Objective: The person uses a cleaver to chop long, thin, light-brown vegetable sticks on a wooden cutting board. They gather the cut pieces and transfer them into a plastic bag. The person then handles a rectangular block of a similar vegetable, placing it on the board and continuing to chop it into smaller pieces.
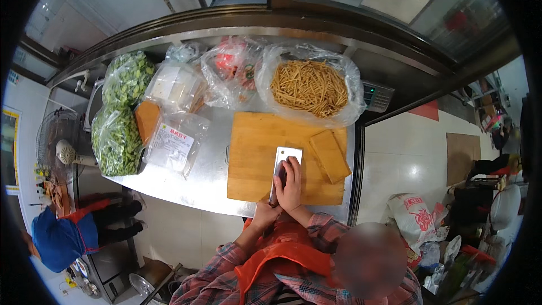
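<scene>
A wooden cutting board [254, 152] lies before me on a steel table. My left hand [266, 214] is wrapped around the handle of a cleaver [292, 152] at the board's near edge. The cleaver's blade points away from me over the board. My right hand [291, 188] lies on the blade, thumb and fingers apart; a dark brown patch shows between them, and whether it is food or a reflection is unclear. To the right, stacked flat brown slabs, likely dried tofu [330, 154], rest at an angle on the board.
Behind the board, an open plastic bag holds brown strips [311, 87] beside a digital scale [378, 96]. Bagged green pods [117, 140], a labelled plastic packet [175, 144] and a brown slab [147, 120] are on the left. A person in blue [63, 237] stands beyond the table's left end.
</scene>
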